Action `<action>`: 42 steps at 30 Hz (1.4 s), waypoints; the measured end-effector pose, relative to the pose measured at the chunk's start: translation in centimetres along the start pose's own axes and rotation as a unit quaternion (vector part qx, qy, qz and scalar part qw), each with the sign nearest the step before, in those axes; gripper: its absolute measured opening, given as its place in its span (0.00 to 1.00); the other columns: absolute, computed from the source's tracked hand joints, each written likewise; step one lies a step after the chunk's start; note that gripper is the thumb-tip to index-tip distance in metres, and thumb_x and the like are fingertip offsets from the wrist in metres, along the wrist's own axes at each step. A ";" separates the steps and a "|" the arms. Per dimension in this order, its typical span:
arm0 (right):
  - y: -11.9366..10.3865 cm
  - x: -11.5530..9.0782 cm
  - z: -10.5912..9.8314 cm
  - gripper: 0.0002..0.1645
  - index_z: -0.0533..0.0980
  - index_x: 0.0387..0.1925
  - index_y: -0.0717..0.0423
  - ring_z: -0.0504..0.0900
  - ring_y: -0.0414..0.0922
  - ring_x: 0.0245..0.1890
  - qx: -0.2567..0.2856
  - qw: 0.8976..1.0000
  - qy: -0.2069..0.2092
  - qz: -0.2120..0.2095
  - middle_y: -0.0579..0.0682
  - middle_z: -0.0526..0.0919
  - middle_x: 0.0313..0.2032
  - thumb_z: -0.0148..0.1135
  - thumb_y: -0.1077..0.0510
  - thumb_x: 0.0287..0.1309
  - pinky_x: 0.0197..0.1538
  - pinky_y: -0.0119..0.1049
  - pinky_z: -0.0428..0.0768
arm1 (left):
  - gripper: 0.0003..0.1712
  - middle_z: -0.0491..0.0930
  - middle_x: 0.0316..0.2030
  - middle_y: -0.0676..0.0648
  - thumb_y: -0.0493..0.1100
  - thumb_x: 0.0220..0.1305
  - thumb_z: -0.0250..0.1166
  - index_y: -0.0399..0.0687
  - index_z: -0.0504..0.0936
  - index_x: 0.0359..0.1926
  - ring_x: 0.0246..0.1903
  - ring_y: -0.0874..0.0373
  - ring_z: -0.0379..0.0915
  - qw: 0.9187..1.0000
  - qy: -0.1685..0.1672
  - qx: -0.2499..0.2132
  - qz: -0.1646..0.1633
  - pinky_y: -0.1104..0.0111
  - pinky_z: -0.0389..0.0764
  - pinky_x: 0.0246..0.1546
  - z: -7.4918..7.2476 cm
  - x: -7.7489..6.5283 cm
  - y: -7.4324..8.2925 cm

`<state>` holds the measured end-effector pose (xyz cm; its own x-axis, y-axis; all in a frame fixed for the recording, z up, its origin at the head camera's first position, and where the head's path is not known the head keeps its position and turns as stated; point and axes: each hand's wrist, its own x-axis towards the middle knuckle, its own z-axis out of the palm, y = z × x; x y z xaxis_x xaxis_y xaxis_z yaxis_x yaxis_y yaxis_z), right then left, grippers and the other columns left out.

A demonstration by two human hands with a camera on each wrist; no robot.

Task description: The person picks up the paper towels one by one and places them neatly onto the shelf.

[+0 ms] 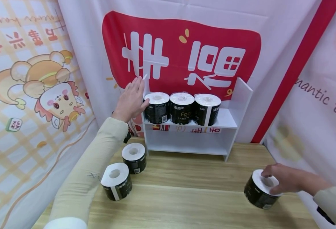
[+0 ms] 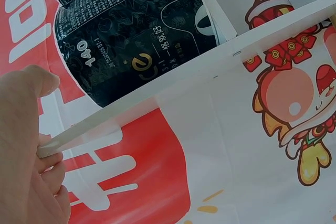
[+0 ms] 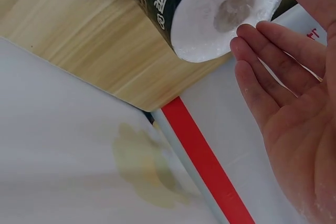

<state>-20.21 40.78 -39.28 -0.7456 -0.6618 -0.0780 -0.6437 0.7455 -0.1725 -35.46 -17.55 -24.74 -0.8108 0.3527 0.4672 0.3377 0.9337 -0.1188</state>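
Note:
My left hand (image 1: 131,101) is at the top of the left side panel of a small white shelf (image 1: 227,118), gripping its edge. In the left wrist view, the panel edge runs between thumb and fingers, with a black-wrapped toilet roll (image 2: 131,40) beside the thumb. Three such rolls (image 1: 181,109) stand in a row on the shelf's upper board. At the right of the table, my right hand (image 1: 292,178) hovers over another upright toilet roll (image 1: 260,192). The right wrist view shows its fingers (image 3: 283,61) straight and spread, tips close to the roll's white end.
Two more toilet rolls (image 1: 114,182) stand on the wooden table (image 1: 185,203) near my left forearm, one behind the other. Behind the shelf hangs a white cloth with a red printed panel (image 1: 179,47). Printed cloths also hang along the left and right sides.

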 end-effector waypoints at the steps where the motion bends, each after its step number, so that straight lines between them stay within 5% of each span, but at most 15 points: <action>1: 0.1 -0.1 0.2 0.26 0.84 0.42 0.55 0.81 0.34 0.39 0.000 1.000 0.007 -0.012 0.42 0.85 0.39 0.85 0.52 0.41 0.40 0.33 0.82 | 0.53 0.51 0.83 0.35 0.55 0.72 0.64 0.38 0.47 0.84 0.83 0.39 0.48 1.000 0.000 0.000 0.000 0.50 0.57 0.83 0.0 0.0 0.0; 5: 0.4 -0.3 0.7 0.24 0.82 0.40 0.50 0.78 0.31 0.39 0.011 1.000 0.008 -0.018 0.39 0.83 0.38 0.85 0.52 0.41 0.38 0.32 0.81 | 0.53 0.51 0.83 0.36 0.55 0.72 0.64 0.38 0.47 0.84 0.83 0.39 0.47 1.000 -0.002 -0.001 0.001 0.50 0.57 0.83 0.0 0.0 0.0; 14: 0.0 -0.3 0.5 0.30 0.84 0.49 0.58 0.82 0.36 0.42 0.028 0.998 -0.035 0.051 0.45 0.86 0.44 0.84 0.47 0.46 0.45 0.35 0.85 | 0.53 0.51 0.83 0.36 0.55 0.72 0.64 0.38 0.47 0.84 0.83 0.39 0.47 1.000 0.001 -0.001 0.001 0.50 0.57 0.83 0.2 0.1 0.0; 19: 0.0 -0.2 1.0 0.24 0.83 0.42 0.53 0.76 0.32 0.38 0.035 0.998 -0.034 0.029 0.41 0.82 0.39 0.84 0.48 0.46 0.39 0.32 0.81 | 0.52 0.52 0.82 0.34 0.54 0.72 0.64 0.36 0.48 0.83 0.83 0.38 0.48 1.000 0.002 0.001 0.003 0.49 0.58 0.83 0.2 0.1 0.1; 27: 0.2 0.0 2.9 0.28 0.72 0.24 0.43 0.62 0.25 0.30 -0.008 0.995 0.067 -0.073 0.33 0.70 0.27 0.88 0.50 0.31 0.31 0.23 0.62 | 0.52 0.53 0.82 0.32 0.54 0.72 0.65 0.34 0.50 0.82 0.82 0.37 0.50 1.000 0.011 0.010 0.008 0.47 0.61 0.81 0.1 0.2 0.1; 42: 0.2 -0.3 4.1 0.27 0.76 0.29 0.43 0.65 0.27 0.31 -0.020 0.997 0.076 0.001 0.34 0.72 0.30 0.89 0.51 0.30 0.30 0.27 0.66 | 0.51 0.51 0.82 0.32 0.53 0.72 0.64 0.34 0.49 0.83 0.82 0.38 0.48 1.000 0.005 -0.006 0.003 0.46 0.60 0.81 0.1 0.2 0.1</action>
<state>-19.39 40.79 -43.30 -0.7618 -0.6437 0.0730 -0.6471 0.7509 -0.1321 -35.67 -17.38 -24.73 -0.8037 0.3581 0.4753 0.3485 0.9306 -0.1118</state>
